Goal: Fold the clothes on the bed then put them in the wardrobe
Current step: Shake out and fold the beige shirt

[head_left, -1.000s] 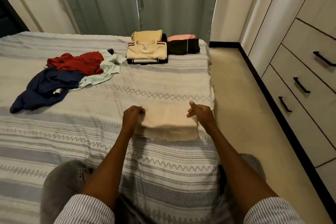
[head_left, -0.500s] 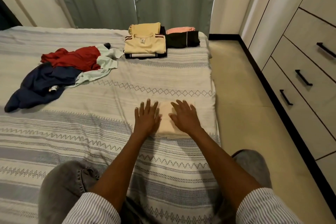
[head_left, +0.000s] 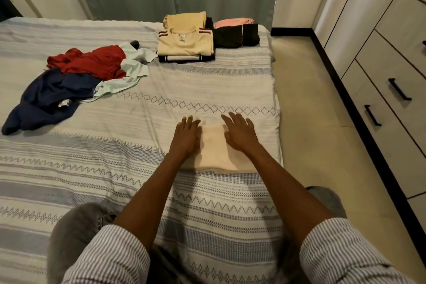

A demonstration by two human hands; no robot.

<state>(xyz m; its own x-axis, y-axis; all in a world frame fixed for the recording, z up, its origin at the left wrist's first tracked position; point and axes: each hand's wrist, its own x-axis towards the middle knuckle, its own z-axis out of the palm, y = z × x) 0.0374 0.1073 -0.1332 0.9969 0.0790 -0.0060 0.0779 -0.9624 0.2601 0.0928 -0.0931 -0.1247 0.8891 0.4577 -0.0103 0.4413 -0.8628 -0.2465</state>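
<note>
Both hands flat w/ fingers straight on folded cream garment (head_left: 215, 153) near bed (head_left: 69, 168) edge: left hand (head_left: 185, 137) on its left side, right hand (head_left: 241, 134) on right. Farther: unfolded pile (head_left: 76, 76) at left, folded stack (head_left: 186, 41) at far end

Cream folded garment (head_left: 215, 152); bedspread (head_left: 92, 168) grey-striped, seemingly.

The person wore a shirt with fine grey-and-white vertical stripes; its short sleeves (head_left: 108, 258) ended at about the elbow and left both forearms bare. Grey trousers (head_left: 76, 226) covered the legs, with one knee showing near left and the other near right. Neither the left hand (head_left: 185, 137) nor the right hand (head_left: 241, 134) showed any covering.
</note>
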